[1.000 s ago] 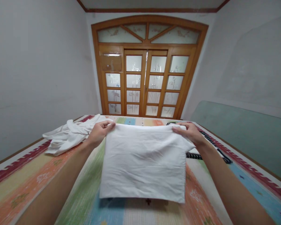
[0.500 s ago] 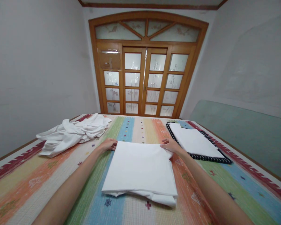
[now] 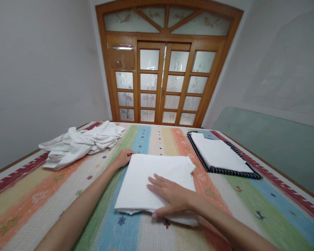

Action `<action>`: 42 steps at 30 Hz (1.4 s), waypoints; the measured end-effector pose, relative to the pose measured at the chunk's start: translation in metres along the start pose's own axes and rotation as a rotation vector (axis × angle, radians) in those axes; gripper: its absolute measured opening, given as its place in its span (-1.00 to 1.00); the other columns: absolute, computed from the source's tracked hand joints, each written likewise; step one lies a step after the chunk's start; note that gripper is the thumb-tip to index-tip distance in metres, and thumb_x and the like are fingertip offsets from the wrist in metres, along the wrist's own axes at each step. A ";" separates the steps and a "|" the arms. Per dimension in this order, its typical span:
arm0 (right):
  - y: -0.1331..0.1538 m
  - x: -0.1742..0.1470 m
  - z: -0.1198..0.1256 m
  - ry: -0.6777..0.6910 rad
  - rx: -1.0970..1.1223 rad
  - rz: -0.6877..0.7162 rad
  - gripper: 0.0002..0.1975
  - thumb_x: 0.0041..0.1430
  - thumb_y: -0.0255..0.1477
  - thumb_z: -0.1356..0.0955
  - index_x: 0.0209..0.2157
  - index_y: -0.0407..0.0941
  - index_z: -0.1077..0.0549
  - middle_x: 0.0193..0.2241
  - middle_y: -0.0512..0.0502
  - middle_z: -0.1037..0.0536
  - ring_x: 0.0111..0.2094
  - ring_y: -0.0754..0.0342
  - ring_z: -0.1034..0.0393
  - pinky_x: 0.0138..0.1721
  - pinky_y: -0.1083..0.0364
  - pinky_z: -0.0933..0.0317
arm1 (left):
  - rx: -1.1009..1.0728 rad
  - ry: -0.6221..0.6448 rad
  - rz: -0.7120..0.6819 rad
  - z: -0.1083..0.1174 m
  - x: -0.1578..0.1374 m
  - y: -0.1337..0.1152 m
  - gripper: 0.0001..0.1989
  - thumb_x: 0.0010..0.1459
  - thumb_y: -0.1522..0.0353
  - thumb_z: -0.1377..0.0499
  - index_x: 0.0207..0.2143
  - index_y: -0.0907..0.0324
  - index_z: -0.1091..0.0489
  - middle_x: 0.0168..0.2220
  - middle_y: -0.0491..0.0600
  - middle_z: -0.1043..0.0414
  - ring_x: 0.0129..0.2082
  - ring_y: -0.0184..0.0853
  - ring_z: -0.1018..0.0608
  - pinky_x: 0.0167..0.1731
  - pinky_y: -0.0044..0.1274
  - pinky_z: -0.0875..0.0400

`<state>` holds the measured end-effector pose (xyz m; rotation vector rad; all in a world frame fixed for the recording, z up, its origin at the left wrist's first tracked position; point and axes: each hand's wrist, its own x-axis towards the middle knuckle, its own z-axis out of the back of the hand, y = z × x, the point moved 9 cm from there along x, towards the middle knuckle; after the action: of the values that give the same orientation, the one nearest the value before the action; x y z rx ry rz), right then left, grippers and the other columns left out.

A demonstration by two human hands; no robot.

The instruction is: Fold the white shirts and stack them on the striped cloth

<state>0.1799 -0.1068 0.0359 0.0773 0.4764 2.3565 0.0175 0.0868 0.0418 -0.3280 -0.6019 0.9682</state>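
A white garment (image 3: 141, 181), folded into a near-square, lies flat in front of me. Its near edge shows loose layers, and a small flap sticks out at the far right corner. At the far left corner, my left hand (image 3: 123, 158) has its fingers curled and closed on the edge of the cloth. My right hand (image 3: 171, 195) rests over the middle and near right part, palm down, fingers spread, slightly blurred; it covers part of the near edge.
On the left lies a crumpled white garment (image 3: 81, 144). A folded white piece (image 3: 219, 153) sits on a folded black-and-white striped cloth (image 3: 225, 171) at the right. Beneath everything is a striped, multicoloured bedspread (image 3: 115, 233). Glazed wooden doors (image 3: 162, 83) stand behind.
My right hand has left the far right corner and come nearer, onto the garment's middle, opening flat. My left hand has stayed at the far left corner. The view has tipped slightly downward.
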 end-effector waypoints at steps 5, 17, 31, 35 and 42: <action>0.005 -0.021 -0.026 -0.007 -0.133 -0.037 -0.16 0.14 -0.30 -0.35 0.35 -0.29 0.03 0.35 -0.41 0.05 0.38 -0.16 0.24 0.32 -0.11 0.10 | 0.143 -0.016 -0.115 -0.003 -0.002 -0.009 -0.68 0.04 0.54 -0.05 -0.26 0.21 -0.57 -0.29 0.04 -0.57 -0.25 -0.30 -0.53 -0.15 -0.49 -0.38; -0.008 -0.082 -0.027 -0.083 -0.293 -0.134 -0.10 -0.12 -0.82 -0.16 0.33 -0.22 -0.05 0.31 -0.30 -0.11 0.33 -0.05 0.03 0.25 -0.05 -0.12 | 0.327 -0.082 -0.122 0.036 -0.038 -0.057 -0.67 0.16 0.53 0.04 -0.18 0.23 -0.50 -0.15 0.11 -0.51 -0.07 -0.21 -0.50 0.00 -0.39 -0.37; -0.013 -0.084 -0.011 -0.150 -0.272 -0.187 -0.40 0.10 -0.50 -0.32 0.21 -0.23 -0.26 0.20 -0.39 -0.33 0.19 -0.17 -0.27 0.15 -0.13 -0.23 | 0.487 0.452 -0.524 -0.043 -0.162 -0.149 -0.41 0.11 0.49 -0.04 0.22 0.18 -0.08 0.20 0.15 -0.27 0.22 -0.15 -0.31 0.15 -0.33 -0.27; -0.006 -0.083 -0.018 -0.274 -0.410 -0.164 -0.40 0.15 -0.49 -0.30 0.24 -0.24 -0.21 0.16 -0.38 -0.38 0.16 -0.14 -0.31 0.13 -0.11 -0.25 | 0.522 0.455 -0.507 -0.045 -0.159 -0.151 -0.45 0.17 0.57 0.07 0.21 0.17 -0.07 0.16 0.16 -0.32 0.15 -0.20 -0.40 0.05 -0.39 -0.34; 0.012 -0.051 -0.015 -0.345 -0.603 -0.309 -0.45 0.21 -0.48 -0.27 0.22 -0.32 -0.20 0.12 -0.44 -0.40 0.03 -0.19 -0.41 0.02 -0.12 -0.30 | 0.443 0.478 -0.362 -0.032 -0.130 -0.151 -0.73 0.17 0.52 0.05 -0.10 0.18 -0.28 -0.18 0.03 -0.52 -0.20 -0.24 -0.57 -0.24 -0.49 -0.39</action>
<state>0.2065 -0.1538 0.0305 0.1154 -0.3695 2.0300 0.0833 -0.1039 0.0515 -0.0426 0.0022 0.6168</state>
